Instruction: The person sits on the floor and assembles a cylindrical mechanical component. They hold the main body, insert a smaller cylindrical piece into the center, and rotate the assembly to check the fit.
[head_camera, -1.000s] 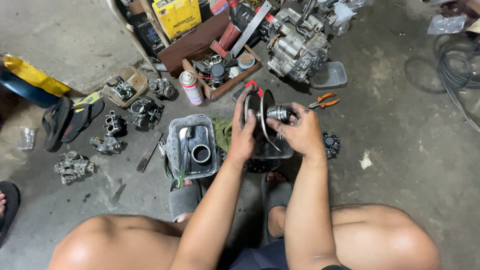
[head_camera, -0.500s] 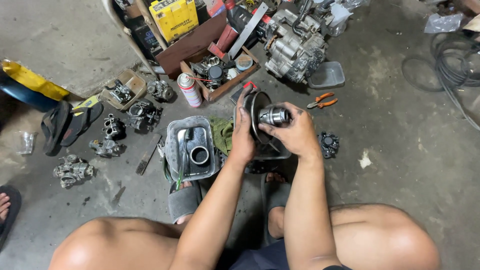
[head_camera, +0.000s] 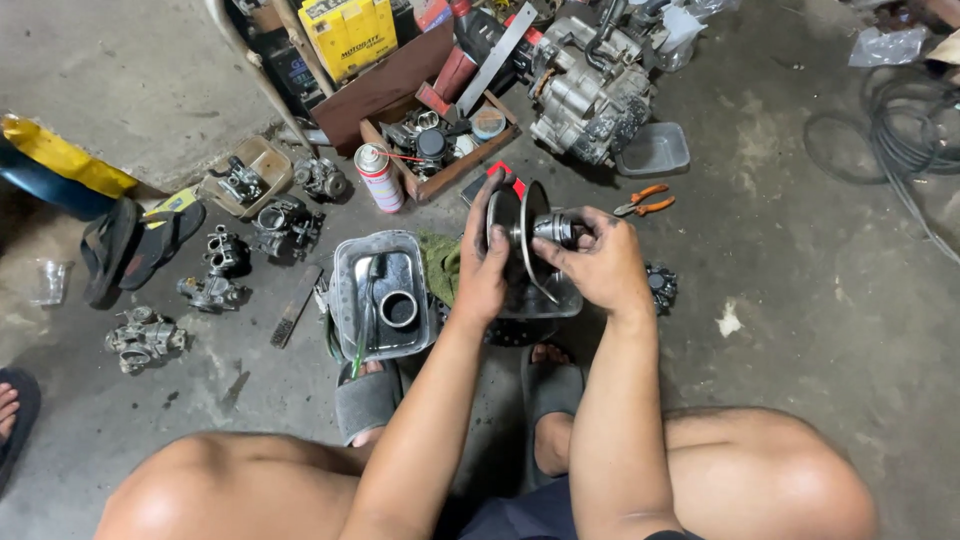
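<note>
Both hands on a pulley (head_camera: 520, 235), held up over a tray (head_camera: 545, 300) on the floor.

Left hand (head_camera: 485, 265) clamps flat on the disc face, steadying it on edge; right hand (head_camera: 590, 262) closes fingers round the hub (head_camera: 555, 228), so the shaft end faces the person. Bare metal: thin dished discs, machined cylindrical hub, greasy sheen. Tray below likely catches drips. Steel pan (head_camera: 380, 295) with a short tube just left; orange pliers (head_camera: 645, 203) lie near on concrete.
</note>
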